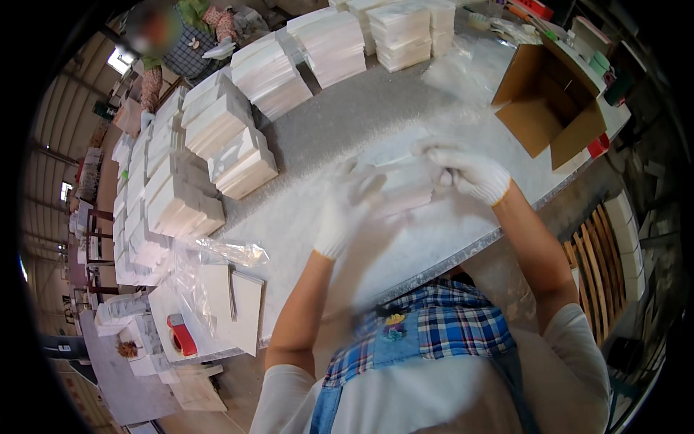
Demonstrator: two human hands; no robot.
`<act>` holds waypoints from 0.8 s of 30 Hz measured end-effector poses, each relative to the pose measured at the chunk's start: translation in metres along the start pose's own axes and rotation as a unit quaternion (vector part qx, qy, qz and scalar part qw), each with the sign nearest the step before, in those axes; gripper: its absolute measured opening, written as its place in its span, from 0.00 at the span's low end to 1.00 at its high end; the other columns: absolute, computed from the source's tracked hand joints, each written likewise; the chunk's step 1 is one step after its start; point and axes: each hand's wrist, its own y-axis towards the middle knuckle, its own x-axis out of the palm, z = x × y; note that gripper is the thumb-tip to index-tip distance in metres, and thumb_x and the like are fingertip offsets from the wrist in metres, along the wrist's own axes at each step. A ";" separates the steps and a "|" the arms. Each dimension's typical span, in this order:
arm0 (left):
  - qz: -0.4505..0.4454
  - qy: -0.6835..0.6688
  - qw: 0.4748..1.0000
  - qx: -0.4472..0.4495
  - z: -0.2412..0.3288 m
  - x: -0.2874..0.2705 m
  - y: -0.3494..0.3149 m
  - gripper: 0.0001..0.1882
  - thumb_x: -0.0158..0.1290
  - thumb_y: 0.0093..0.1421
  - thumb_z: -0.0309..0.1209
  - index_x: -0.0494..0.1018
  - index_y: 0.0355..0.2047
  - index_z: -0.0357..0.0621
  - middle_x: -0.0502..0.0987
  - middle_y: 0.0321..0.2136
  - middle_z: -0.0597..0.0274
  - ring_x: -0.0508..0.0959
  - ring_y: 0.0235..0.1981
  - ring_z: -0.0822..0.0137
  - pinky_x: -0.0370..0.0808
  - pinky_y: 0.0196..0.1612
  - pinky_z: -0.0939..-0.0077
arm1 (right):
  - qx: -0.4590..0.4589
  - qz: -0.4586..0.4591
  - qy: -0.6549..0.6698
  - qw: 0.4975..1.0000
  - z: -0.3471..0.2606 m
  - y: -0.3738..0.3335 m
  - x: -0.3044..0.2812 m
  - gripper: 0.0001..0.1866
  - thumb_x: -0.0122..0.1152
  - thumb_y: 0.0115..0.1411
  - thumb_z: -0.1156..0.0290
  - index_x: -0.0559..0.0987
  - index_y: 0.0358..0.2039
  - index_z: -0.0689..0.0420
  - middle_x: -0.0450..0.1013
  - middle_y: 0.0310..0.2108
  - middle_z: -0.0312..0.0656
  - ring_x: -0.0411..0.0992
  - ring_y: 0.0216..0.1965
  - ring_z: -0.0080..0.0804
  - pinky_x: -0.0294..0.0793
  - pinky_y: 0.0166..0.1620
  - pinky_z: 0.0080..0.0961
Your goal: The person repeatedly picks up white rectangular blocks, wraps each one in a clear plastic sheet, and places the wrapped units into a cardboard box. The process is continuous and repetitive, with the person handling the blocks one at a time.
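A low stack of white flat pieces lies on the table in front of me, blurred at its edges. White knit gloves cover both hands. My left hand is at the stack's left side, its fingers smeared by motion. At the right end of the stack, my right hand has its fingers bent and drawn together. Whatever is between those fingers is too small or too blurred to make out.
Several tall stacks of white slabs line the table's far and left sides. An open cardboard box stands at the right, near clear plastic. A red tape dispenser and flat boards lie at the near left. Another person works beyond.
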 end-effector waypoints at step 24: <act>0.147 -0.290 0.905 -0.275 -0.067 0.033 0.058 0.13 0.58 0.62 0.32 0.81 0.33 0.31 0.82 0.29 0.54 0.80 0.29 0.65 0.74 0.32 0.69 | 0.154 0.217 -0.226 0.937 0.028 0.100 -0.047 0.46 0.60 0.62 0.38 0.66 0.71 0.57 0.70 0.64 0.54 0.71 0.60 0.41 0.74 0.58 0.36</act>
